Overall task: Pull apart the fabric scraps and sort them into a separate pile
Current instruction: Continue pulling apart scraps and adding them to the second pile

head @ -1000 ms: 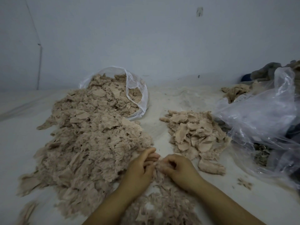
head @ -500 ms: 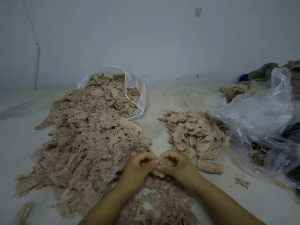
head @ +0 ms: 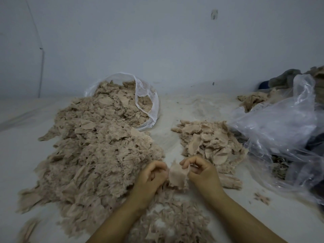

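Note:
A big heap of beige fabric scraps [head: 98, 151] covers the left of the white surface and spills out of a clear plastic bag [head: 147, 106]. To the right lies a smaller pile of flat beige pieces [head: 208, 142]. Between my hands hangs one beige scrap [head: 177, 176]. My left hand [head: 152, 174] pinches its left edge with curled fingers. My right hand [head: 201, 170] pinches its right edge. Both hands sit just in front of the gap between the two piles. More fluffy scraps [head: 171, 220] lie under my forearms.
A large crumpled clear plastic bag [head: 280, 127] fills the right side, with dark and beige cloth [head: 287, 79] behind it. A small stray scrap [head: 262, 198] lies at the right front. A pale wall [head: 157, 41] rises close behind the surface.
My hands have moved a little apart, and a flat beige scrap now shows stretched between them. A second ago the fingers were pressed together over a bunch of scraps.

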Demonstrator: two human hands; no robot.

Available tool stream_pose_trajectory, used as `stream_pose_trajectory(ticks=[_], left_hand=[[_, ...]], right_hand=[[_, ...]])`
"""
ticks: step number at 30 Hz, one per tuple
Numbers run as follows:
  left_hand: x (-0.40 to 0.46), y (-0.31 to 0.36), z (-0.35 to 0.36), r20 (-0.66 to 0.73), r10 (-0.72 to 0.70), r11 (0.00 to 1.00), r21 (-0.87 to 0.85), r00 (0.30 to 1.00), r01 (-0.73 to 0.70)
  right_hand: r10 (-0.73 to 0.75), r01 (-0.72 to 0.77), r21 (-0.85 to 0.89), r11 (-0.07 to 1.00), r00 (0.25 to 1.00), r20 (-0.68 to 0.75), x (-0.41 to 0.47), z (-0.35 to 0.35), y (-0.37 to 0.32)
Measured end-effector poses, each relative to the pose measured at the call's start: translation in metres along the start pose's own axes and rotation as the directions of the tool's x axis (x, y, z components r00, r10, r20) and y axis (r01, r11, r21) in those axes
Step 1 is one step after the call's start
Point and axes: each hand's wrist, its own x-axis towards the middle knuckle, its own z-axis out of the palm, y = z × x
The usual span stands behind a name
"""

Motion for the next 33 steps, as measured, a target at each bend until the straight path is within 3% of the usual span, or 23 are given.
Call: stream_pose_trajectory(ticks=[3,6,9,11,15,18,21,26,29,31,33], left_hand=[[0.0,0.0,0.005,0.048,-0.121,0.992,-0.041,0.992,0.123],[0.0,-0.003,0.007,0.086,-0.111,0.988,-0.099,0.99,0.12],[0.002,-0.006,0.002,0.053,-0.118,0.984,-0.126,0.992,0.123],[0.002,-0.006,0.002,0.107,-0.107,0.985,-0.126,0.988,0.121],[0.0,-0.007,0.008,0.147,-0.028,0.998,0.056,0.989,0.02],[0.002,-0.007,0.006,0.109,-0.044,0.993,0.116,0.993,0.032],[0.003,-0.003,0.003,0.085,-0.071,0.997,0.04,0.994,0.068],[0.003,0.001,0.002,0.094,-0.085,0.996,-0.021,0.992,0.088],[0.002,0.001,0.001,0.127,-0.096,0.995,-0.028,0.987,0.101],[0.001,0.001,0.001,0.143,-0.096,0.995,-0.024,0.985,0.101],[0.001,0.001,0.0,0.15,-0.093,0.995,-0.006,0.984,0.095]], right_hand=[[-0.068,0.067,0.021,0.998,0.996,0.064,-0.004,0.004,0.001],[-0.09,0.094,-0.037,0.995,0.992,0.091,-0.006,0.006,0.004],[0.094,-0.096,0.144,0.985,0.995,0.019,-0.001,0.003,0.002],[0.278,-0.302,0.319,0.898,0.953,0.117,0.0,0.0,0.0],[0.343,-0.414,0.214,0.885,0.889,0.304,-0.004,0.002,0.001],[0.32,-0.35,0.248,0.903,0.935,0.151,-0.003,0.004,0.0],[0.301,-0.292,0.293,0.91,0.953,0.015,0.004,-0.005,-0.001],[0.288,-0.287,0.251,0.924,0.957,0.033,0.005,-0.006,-0.004],[0.316,-0.344,0.207,0.916,0.936,0.157,0.003,-0.008,-0.007],[0.384,-0.44,0.135,0.888,0.87,0.309,0.0,-0.007,-0.008],[0.389,-0.445,0.099,0.89,0.855,0.343,-0.002,-0.006,-0.008]])
